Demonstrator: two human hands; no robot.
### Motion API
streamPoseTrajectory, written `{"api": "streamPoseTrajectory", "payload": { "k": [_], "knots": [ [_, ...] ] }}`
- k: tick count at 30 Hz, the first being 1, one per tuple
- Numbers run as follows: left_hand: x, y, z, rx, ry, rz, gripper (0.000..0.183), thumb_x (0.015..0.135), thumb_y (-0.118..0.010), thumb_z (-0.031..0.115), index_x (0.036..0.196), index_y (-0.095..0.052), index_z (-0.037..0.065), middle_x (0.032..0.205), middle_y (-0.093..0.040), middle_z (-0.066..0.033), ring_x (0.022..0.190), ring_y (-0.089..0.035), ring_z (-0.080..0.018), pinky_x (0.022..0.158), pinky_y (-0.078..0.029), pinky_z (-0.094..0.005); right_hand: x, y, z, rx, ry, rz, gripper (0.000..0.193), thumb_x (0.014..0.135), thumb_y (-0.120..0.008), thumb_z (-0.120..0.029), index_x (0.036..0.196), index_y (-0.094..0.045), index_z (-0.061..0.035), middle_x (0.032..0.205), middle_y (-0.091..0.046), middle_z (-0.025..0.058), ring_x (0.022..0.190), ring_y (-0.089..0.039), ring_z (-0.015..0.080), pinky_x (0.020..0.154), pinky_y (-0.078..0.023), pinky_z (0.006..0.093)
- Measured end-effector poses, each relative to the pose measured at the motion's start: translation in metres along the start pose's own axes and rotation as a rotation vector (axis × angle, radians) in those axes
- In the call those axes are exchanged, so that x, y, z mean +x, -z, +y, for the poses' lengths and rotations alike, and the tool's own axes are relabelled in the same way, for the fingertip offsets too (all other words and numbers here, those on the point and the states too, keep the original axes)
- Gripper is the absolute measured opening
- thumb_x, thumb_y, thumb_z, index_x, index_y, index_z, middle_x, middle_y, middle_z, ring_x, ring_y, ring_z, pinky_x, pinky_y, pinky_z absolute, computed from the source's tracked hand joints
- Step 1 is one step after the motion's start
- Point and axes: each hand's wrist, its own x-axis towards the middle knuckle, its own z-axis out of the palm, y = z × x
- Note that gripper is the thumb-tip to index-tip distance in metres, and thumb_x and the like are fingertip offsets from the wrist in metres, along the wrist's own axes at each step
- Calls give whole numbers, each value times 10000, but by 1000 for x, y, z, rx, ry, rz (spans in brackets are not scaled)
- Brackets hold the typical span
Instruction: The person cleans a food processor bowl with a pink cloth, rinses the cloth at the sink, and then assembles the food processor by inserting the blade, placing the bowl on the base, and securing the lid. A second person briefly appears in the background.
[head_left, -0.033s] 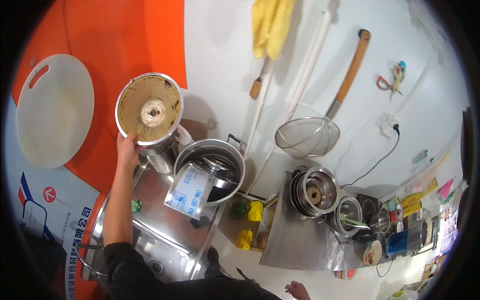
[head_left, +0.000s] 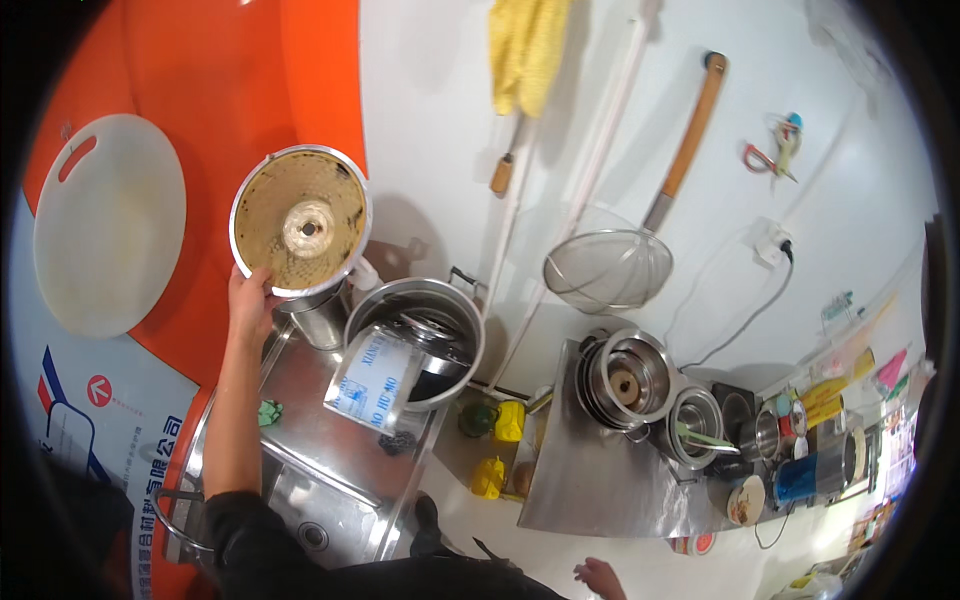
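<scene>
Standing by the sink here, watching someone manage a wide round cone-shaped metal drum with a tan, dimpled inside [head_left: 300, 222] one-handed. It's tipped so its mouth faces us, up over the far left part of the stainless-steel sink bench [head_left: 290, 385], just above a shiny steel cylinder [head_left: 320, 325]. Can't tell if any weight rests on that cylinder.

The left hand [head_left: 252, 295] is closed around the rim at the lower left, with digits hooked over the edge; the rest of the grip is hidden. The right hand [head_left: 598, 578] hangs way off at the bottom right, loosely half curled, nothing in it that I can see.

My two cents: a wide thing pinched at one edge probably wants to twist, so I'd get the right hand on the opposite rim and keep the wrist straight. Keep it level-ish too, since those dark bits inside look like they could drop. And mind the big grey metal pot [head_left: 478, 345] just to its right, with the white-and-blue plastic bag [head_left: 375, 378] slumped over its front edge; a wide swing could clip either.
</scene>
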Motion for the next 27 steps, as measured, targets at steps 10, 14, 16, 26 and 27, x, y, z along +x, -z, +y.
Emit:
{"api": "streamPoseTrajectory", "payload": {
  "k": [10, 14, 16, 26, 27],
  "knots": [
    [-327, -167, 31, 280, 54, -825, 583, 843, -571, 9, 1422, -497, 8, 1275, -633, -98, 1138, -610, -180, 971, -493, -349, -116, 142, -91, 402, 357, 227, 313, 1028, -538, -286, 1082, -707, -28, 910, -713, 56, 878, -674, 146, 778, -536, 299],
    [-509, -251, -60, 337, 287, -1275, 471, 822, -609, 0, 1292, -582, 5, 1183, -674, -85, 1065, -628, -189, 961, -491, -339, -167, 179, -57, 760, 448, 280, 345, 1046, -537, -330, 1034, -652, -5, 908, -675, 69, 870, -636, 141, 784, -521, 300],
    [-604, -292, -109, 479, 330, -1561, 371, 831, -640, 55, 1196, -605, -1, 1062, -683, -76, 923, -631, -174, 810, -525, -328, -195, 207, -10, 644, 375, 436, 380, 1046, -542, -354, 1012, -634, 13, 896, -656, 69, 858, -614, 140, 782, -506, 298],
    [-923, -460, -182, 338, 999, -2093, 341, 1004, -610, 161, 1255, -501, -41, 1190, -609, -124, 926, -659, -192, 692, -621, -348, -335, 350, 217, 936, -61, 838, 388, 1039, -542, -277, 1145, -672, 73, 1011, -691, 23, 928, -594, 107, 849, -489, 296],
    [-946, -481, -186, 259, 1050, -2147, 364, 1023, -589, 162, 1298, -480, -49, 1256, -592, -135, 963, -666, -205, 705, -636, -360, -345, 372, 232, 887, -86, 880, 387, 1043, -536, -275, 1152, -672, 71, 1015, -692, 21, 932, -597, 109, 859, -488, 291]
  ]
}}
